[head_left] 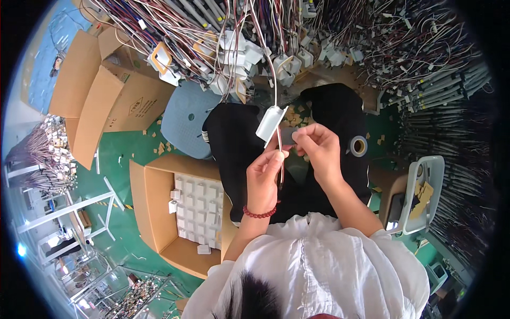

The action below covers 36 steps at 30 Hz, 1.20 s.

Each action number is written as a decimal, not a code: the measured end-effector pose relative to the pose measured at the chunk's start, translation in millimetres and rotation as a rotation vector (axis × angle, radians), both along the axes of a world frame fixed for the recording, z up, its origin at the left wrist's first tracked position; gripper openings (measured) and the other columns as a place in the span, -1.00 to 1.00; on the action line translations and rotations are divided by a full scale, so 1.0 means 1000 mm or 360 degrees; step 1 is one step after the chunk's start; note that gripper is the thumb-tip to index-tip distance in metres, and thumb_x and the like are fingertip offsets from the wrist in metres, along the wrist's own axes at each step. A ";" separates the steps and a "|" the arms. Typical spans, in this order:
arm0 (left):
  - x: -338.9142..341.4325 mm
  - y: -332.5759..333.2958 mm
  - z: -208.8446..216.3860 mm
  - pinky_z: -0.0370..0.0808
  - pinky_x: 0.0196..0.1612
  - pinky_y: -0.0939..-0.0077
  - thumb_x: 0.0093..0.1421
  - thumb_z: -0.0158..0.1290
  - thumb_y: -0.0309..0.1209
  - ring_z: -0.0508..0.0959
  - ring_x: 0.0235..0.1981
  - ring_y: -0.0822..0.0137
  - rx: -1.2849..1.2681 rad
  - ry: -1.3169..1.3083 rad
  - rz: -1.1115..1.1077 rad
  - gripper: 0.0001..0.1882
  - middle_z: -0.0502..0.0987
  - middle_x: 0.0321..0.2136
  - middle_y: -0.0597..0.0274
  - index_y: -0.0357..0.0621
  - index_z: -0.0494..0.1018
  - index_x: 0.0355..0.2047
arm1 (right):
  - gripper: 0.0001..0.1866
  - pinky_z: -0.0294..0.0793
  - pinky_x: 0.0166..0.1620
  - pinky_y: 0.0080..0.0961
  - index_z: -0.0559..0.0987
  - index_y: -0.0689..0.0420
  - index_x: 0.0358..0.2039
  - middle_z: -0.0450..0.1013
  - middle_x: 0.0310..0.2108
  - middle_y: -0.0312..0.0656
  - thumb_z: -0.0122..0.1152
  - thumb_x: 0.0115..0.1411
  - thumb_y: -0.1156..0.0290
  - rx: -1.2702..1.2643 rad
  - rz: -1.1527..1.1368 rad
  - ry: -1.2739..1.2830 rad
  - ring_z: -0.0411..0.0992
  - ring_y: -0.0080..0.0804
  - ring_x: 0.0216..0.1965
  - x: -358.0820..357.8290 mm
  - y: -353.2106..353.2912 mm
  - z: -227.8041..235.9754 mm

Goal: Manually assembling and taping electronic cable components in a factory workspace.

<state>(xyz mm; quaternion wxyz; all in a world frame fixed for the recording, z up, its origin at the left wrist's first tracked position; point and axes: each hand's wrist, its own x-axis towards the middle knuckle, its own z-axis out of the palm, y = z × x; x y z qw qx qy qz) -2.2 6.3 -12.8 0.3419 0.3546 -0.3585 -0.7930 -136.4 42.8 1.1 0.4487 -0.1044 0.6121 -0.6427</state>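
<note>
My left hand point(264, 171), with a red bead bracelet at its wrist, is closed in a pinch on a thin cable point(281, 178). The cable comes down from the hanging bundle above and carries a white plastic housing point(271, 123), tilted, just above my fingers. Close beside it on the right, my right hand point(321, 149) pinches a small dark grey strip point(288, 136), which looks like tape. Part of that strip is hidden behind the fingers. A grey roll of tape point(358, 146) sits by my right thigh.
Dense bundles of wires point(186, 32) with white housings hang ahead. At left stand a blue stool point(186, 119), a cardboard box point(109, 101) and an open box point(154, 212) holding rows of white parts. A clear bin point(438, 181) with tan pieces is at right.
</note>
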 end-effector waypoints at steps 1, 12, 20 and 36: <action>0.002 0.001 -0.003 0.36 0.09 0.42 0.23 0.02 -0.45 0.49 -0.08 0.30 0.0092 -0.0095 -0.0002 -0.81 0.52 -0.16 0.02 -0.38 0.50 -0.28 | -0.92 0.38 -0.46 -0.68 0.52 0.23 -0.46 0.45 -0.57 -0.31 0.23 0.07 0.51 0.0004 -0.0004 -0.0002 0.40 -0.64 -0.56 0.000 0.000 0.001; 0.000 0.003 -0.007 0.41 0.02 0.41 0.22 0.04 -0.44 0.54 -0.23 0.36 0.0118 -0.0087 0.0005 -0.81 0.56 -0.32 0.11 -0.38 0.51 -0.32 | -0.93 0.40 -0.44 -0.67 0.53 0.22 -0.45 0.46 -0.57 -0.32 0.24 0.06 0.51 -0.0024 0.0130 -0.0202 0.42 -0.63 -0.55 0.002 0.001 0.007; 0.004 0.003 -0.002 0.35 -0.17 0.66 0.18 0.07 -0.47 0.48 -0.33 0.53 0.0124 0.0025 -0.0038 -0.86 0.57 -0.38 0.24 -0.33 0.53 -0.35 | -0.74 0.39 -0.10 -0.60 0.50 0.28 -0.17 0.47 -0.19 -0.23 0.18 0.10 0.51 -0.0373 0.0776 -0.0503 0.42 -0.57 -0.17 -0.020 0.010 0.012; 0.006 0.005 0.013 0.39 -0.11 0.57 0.21 0.03 -0.43 0.52 -0.33 0.42 0.0178 0.0113 -0.0274 -0.82 0.55 -0.32 0.17 -0.35 0.51 -0.35 | -0.68 0.35 -0.34 -0.63 0.56 0.19 -0.12 0.49 -0.35 -0.30 0.24 0.15 0.31 -0.0587 0.0832 -0.1105 0.35 -0.62 -0.43 -0.021 0.017 -0.020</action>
